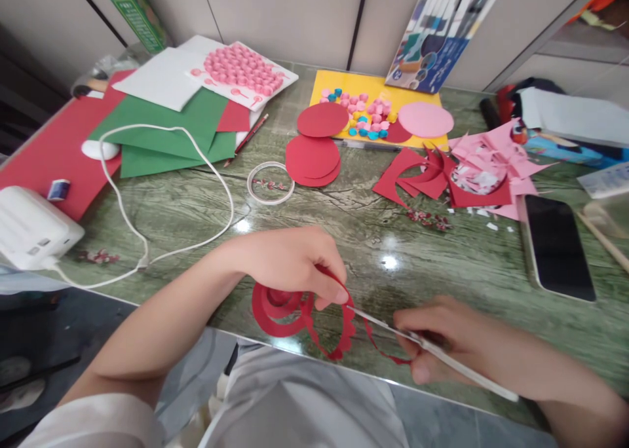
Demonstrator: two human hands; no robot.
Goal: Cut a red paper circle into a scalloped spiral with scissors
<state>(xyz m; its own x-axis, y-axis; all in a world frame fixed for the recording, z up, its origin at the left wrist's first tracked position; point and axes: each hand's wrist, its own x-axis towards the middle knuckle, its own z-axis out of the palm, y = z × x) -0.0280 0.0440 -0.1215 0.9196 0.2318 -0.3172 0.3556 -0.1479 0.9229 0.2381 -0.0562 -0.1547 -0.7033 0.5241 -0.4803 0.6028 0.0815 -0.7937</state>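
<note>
My left hand (299,261) is closed, pinching a curled red paper strip (339,343) with a scalloped edge between thumb and fingers. The strip winds into a spiral whose wider coil (263,320) hangs below that hand, near the table's front edge. My right hand (447,336) grips a pair of scissors (393,327), partly hidden by the fingers. The blade tips touch the red paper just beside my left thumb. A thin red offcut (386,350) dangles from the cut edge toward my right fingers.
Red paper circles (314,160), a tape roll (270,200) and red scraps (413,179) lie beyond my hands. A phone (560,248) is at right. At left, a white cable (230,202) runs from a charger (34,228) near green sheets (162,133).
</note>
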